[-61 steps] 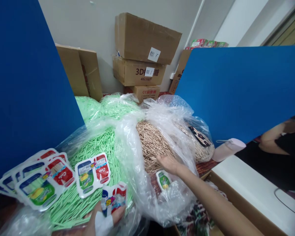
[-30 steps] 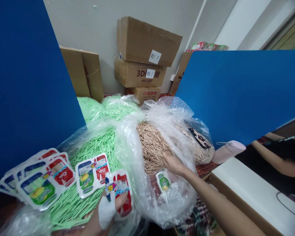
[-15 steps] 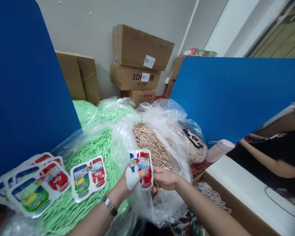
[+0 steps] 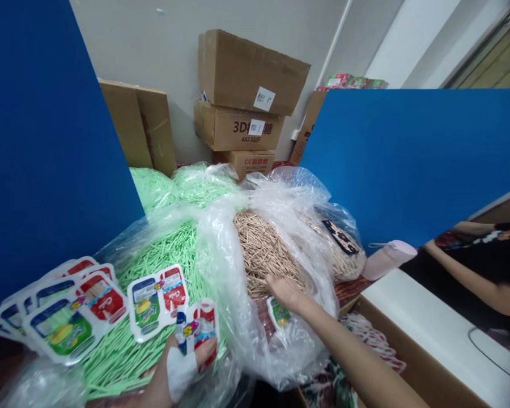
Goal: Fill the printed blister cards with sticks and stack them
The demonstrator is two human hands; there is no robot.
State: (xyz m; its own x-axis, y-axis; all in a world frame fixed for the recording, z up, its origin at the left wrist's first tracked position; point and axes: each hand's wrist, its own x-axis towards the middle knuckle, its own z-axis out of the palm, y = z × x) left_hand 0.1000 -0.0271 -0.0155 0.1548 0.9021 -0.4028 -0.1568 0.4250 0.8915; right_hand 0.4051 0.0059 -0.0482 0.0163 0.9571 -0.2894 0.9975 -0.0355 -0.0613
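My left hand (image 4: 186, 365), with a white wrap around it, grips a small two-part packet (image 4: 199, 324) printed with red and blue drink pictures, the thumb across its front. My right hand (image 4: 286, 294) rests at the near edge of the thin brown sticks (image 4: 261, 249), fingers stretched out and nothing visible in them. Beside its wrist, a green-printed packet (image 4: 279, 313) shows partly, the rest hidden. One more packet (image 4: 158, 303) lies on the green sticks (image 4: 170, 255), left of my left hand. Several similar packets (image 4: 63, 328) overlap in a pile at the far left.
Clear plastic bags (image 4: 225, 243) surround the sticks. Stacked cartons (image 4: 246, 127) stand by the wall, between blue panels (image 4: 408, 153). A pink cylindrical case (image 4: 389, 259) lies at right, near an open carton (image 4: 412, 345) and a co-worker's arm (image 4: 471, 277).
My hands have moved apart. The left has carried the packet left and down, over the green sticks. My right hand has left it and now lies at the brown sticks.
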